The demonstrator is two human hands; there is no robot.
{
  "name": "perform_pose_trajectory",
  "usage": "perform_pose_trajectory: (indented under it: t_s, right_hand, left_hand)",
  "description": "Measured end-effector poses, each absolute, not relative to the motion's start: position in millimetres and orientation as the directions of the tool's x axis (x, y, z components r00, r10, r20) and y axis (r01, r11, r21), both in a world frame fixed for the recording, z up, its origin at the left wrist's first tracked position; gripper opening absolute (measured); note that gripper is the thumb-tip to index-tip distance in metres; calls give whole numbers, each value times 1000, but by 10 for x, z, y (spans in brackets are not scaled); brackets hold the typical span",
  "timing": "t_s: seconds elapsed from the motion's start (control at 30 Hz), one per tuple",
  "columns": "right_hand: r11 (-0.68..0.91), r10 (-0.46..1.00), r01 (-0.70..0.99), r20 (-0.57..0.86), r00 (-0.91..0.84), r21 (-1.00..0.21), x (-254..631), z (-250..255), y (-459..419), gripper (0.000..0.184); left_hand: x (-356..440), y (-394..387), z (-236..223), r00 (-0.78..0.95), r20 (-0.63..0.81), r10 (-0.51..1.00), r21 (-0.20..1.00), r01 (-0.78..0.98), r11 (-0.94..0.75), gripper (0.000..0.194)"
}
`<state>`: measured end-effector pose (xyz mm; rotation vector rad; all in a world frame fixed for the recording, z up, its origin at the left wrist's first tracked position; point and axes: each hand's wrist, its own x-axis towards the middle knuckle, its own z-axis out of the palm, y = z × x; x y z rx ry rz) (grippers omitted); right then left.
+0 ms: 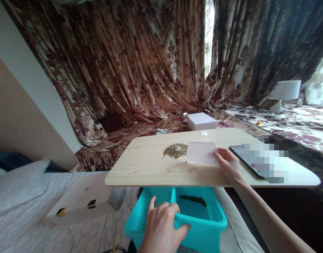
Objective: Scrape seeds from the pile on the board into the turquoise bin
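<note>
My right hand (pixel 227 163) pinches the right edge of a thin white card (pixel 202 153), which stands tilted on the light wooden tabletop (pixel 140 172). Beside the card's left edge lies a loose pile of small greenish grains (pixel 174 151), with some white ones on top. Below the table's near edge is a turquoise two-compartment bin (pixel 203 226). My left hand (pixel 162 223) grips this bin at the near rim by the divider, thumb to the right. A patch of dark green bits (pixel 193 199) lies in its right compartment; my left hand hides part of the left compartment.
A phone (pixel 247 161), partly pixelated, lies right of my right hand. Behind the table sits a white box (pixel 201 121) on a floral-covered surface. A white carton (pixel 82 196) rests on the bed at left, and a lamp (pixel 285 91) stands far right.
</note>
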<state>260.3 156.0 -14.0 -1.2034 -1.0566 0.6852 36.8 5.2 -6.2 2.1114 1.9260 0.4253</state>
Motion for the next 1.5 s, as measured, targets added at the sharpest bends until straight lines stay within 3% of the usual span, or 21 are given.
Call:
perform_pose_trajectory:
  t_s: [0.7, 1.03, 1.27, 1.5]
  right_hand:
    - [254, 893, 84, 267, 363, -964, 2589, -139, 1558, 17]
    - [296, 905, 85, 308, 293, -951, 2614, -202, 1602, 29]
    - [269, 889, 94, 284, 359, -959, 2600, -168, 1578, 31]
    - [329, 903, 40, 327, 279, -944, 2598, -193, 1607, 42]
  left_hand:
    - [368, 30, -40, 92, 41, 995, 387, 916, -100, 9]
    - [375, 42, -46, 95, 40, 995, 376, 921, -103, 9]
    - [374, 33, -62, 90, 37, 995, 372, 923, -98, 10]
    - [374, 28, -47, 99, 50, 994, 380, 918, -111, 10]
